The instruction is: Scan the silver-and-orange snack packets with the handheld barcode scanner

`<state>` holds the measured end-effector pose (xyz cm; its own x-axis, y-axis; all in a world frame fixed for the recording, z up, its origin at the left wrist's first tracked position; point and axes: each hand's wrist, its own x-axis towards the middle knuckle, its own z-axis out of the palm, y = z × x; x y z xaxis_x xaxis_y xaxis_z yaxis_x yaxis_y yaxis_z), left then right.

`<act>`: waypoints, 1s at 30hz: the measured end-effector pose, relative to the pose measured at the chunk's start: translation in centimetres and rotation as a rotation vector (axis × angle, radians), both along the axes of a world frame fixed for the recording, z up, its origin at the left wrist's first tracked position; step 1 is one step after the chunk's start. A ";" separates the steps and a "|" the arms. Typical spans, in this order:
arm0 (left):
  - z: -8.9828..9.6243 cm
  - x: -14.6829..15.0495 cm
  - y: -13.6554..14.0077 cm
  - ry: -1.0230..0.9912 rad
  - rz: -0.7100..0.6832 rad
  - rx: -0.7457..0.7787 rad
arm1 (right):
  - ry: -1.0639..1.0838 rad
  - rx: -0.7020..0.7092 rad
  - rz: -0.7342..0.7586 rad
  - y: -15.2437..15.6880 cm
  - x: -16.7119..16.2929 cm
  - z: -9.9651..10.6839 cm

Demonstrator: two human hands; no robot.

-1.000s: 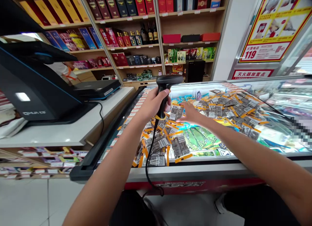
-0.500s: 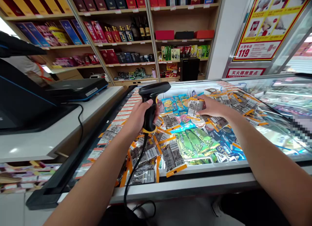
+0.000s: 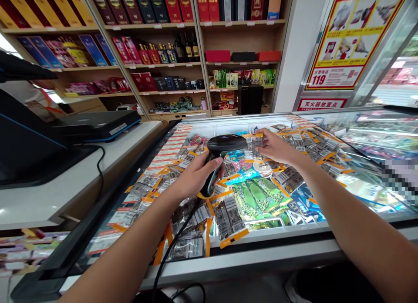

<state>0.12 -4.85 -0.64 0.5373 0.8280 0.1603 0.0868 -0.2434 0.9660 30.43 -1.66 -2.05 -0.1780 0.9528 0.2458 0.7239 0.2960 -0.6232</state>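
Note:
A black barcode scanner (image 3: 225, 143) is gripped by its handle in my left hand (image 3: 200, 174), its head turned toward the right. My right hand (image 3: 276, 148) pinches a clear snack packet (image 3: 251, 147) with orange edges and a printed label, held up just in front of the scanner's head. Beneath both hands, many similar packets (image 3: 228, 216) lie scattered over the glass top of a chest freezer. Through the glass show green ice-pop wrappers (image 3: 257, 196) and blue wrappers (image 3: 305, 203). From the scanner a black cable (image 3: 176, 237) runs down past the freezer's front edge.
On the left, a white counter (image 3: 140, 139) carries a black scale (image 3: 98, 124) and a dark angled machine (image 3: 26, 137). Wooden shelves (image 3: 156, 68) with boxes and bottles line the back wall. Someone's partly hidden sleeve (image 3: 29, 98) shows behind the machine.
My left hand has brought the scanner rightward and slightly lower, close to the packet. The right hand has shifted a little left, still holding the packet. The view has tilted slightly up.

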 end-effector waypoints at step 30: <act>1.3 -1.0 1.7 -0.389 0.291 -0.227 | 0.011 -0.112 0.023 -0.2 -9.9 -5.8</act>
